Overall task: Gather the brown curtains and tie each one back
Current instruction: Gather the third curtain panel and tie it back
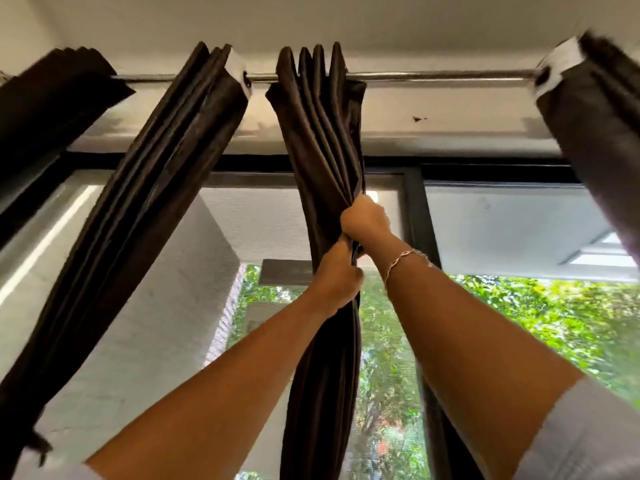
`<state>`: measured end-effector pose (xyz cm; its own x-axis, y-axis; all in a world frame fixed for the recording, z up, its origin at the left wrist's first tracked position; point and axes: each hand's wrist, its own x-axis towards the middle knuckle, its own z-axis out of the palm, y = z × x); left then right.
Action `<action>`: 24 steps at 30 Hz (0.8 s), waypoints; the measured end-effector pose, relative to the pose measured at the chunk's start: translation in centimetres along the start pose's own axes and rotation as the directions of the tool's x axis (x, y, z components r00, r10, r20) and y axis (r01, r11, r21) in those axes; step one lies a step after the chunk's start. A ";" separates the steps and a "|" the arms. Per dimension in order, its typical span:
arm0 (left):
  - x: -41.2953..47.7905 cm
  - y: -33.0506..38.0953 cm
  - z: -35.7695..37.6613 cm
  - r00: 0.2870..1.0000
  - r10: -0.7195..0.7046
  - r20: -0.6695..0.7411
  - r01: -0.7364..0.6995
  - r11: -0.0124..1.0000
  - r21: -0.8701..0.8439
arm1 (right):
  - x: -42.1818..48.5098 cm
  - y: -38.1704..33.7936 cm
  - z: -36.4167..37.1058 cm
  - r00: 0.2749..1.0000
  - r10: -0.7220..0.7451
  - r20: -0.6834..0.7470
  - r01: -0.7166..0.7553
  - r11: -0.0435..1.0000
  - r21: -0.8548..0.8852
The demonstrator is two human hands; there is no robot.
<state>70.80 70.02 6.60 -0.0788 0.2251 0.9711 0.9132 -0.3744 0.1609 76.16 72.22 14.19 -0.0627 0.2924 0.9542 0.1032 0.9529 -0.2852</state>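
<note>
Now the middle curtain (322, 133) hangs bunched from the rod (433, 76). Well below the rod, the right hand (365, 218) and, touching just under it, the left hand (341, 275) both clamp it. Best to squeeze every fold tight, then hold with 1 hand while tying.

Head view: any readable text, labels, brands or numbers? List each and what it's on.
None: no text shows anywhere in this view.
The middle curtain, the rod, the window frame and the bracelet bear no print.
The white bands at the curtain tops look blank, though they are blurred.
</note>
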 end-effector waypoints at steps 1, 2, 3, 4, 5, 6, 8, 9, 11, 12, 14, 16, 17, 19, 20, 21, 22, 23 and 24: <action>0.4 0.9 1.1 1.000 0.016 0.023 -0.016 1.000 -0.016 | 0.4 0.9 -1.2 1.000 0.000 -0.017 0.000 1.000 -0.018; 0.9 1.8 2.4 0.999 0.031 0.039 -0.030 0.999 -0.034 | 0.9 1.8 -2.6 1.000 0.001 -0.031 -0.002 0.999 -0.041; 1.2 2.7 3.6 0.998 0.042 0.049 -0.039 0.998 -0.058 | 1.3 2.6 -3.9 0.999 0.003 -0.039 -0.006 0.998 -0.062; 1.5 3.5 4.6 0.997 0.051 0.055 -0.046 0.996 -0.078 | 1.6 3.3 -5.0 0.999 0.008 -0.045 -0.011 0.997 -0.074; 1.7 4.4 5.8 0.996 0.057 0.064 -0.051 0.994 -0.101 | 1.9 4.2 -6.3 0.999 0.011 -0.050 -0.015 0.996 -0.085; 1.9 5.1 6.9 0.995 0.065 0.073 -0.056 0.992 -0.117 | 2.2 5.0 -7.4 0.999 0.012 -0.053 -0.016 0.996 -0.089; 2.0 6.4 9.2 0.994 0.069 0.085 -0.056 0.988 -0.140 | 2.5 6.8 -9.6 0.998 0.028 -0.060 -0.033 0.995 -0.092; 2.0 6.8 9.9 0.994 0.067 0.087 -0.055 0.989 -0.138 | 2.6 7.5 -10.2 0.997 0.039 -0.063 -0.044 0.995 -0.088; 1.7 7.8 11.7 0.994 0.059 0.088 -0.048 0.991 -0.127 | 2.5 9.0 -11.9 0.997 0.043 -0.064 -0.049 0.995 -0.087; 1.5 8.2 12.5 0.995 0.054 0.085 -0.043 0.992 -0.117 | 2.3 9.6 -12.6 0.997 0.044 -0.062 -0.049 0.995 -0.086; 1.1 8.9 13.6 0.996 0.043 0.078 -0.034 0.994 -0.104 | 2.0 10.6 -13.6 0.998 0.041 -0.047 -0.045 0.996 -0.080; 0.6 9.3 14.3 0.998 0.019 0.065 -0.014 0.997 -0.081 | 1.6 11.2 -14.2 1.000 0.026 -0.014 -0.026 0.999 -0.048; 0.3 9.4 14.3 0.999 0.007 0.044 -0.005 0.999 -0.051 | 1.3 11.3 -14.3 1.000 0.017 0.008 -0.016 1.000 -0.021; -0.3 9.3 13.8 1.000 -0.002 -0.002 0.002 1.000 0.025 | 0.6 11.1 -14.1 0.999 -0.007 0.049 0.007 1.000 0.011; -0.7 9.3 13.4 1.000 -0.007 -0.016 0.008 0.998 0.060 | 0.2 11.0 -14.0 0.997 -0.020 0.070 0.019 1.000 0.020; -1.1 9.3 13.0 1.000 -0.014 -0.021 0.016 0.996 0.090 | -0.1 10.8 -13.9 0.995 -0.036 0.092 0.034 0.999 0.028; -1.6 9.4 12.6 0.999 -0.029 -0.021 0.031 0.993 0.114 | -0.5 10.6 -13.7 0.992 -0.052 0.114 0.048 0.998 0.036; -2.2 9.4 12.3 0.999 -0.047 -0.021 0.050 0.990 0.135 | -0.9 10.4 -13.5 0.989 -0.068 0.132 0.062 0.997 0.047; -2.8 9.4 12.0 0.998 -0.065 -0.026 0.068 0.986 0.153 | -1.2 10.3 -13.2 0.986 -0.082 0.142 0.075 0.996 0.055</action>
<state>84.42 76.62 3.33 -0.1479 0.2257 0.9629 0.9563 -0.2157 0.1974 90.44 80.64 11.30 -0.2112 0.2213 0.9521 0.0433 0.9752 -0.2171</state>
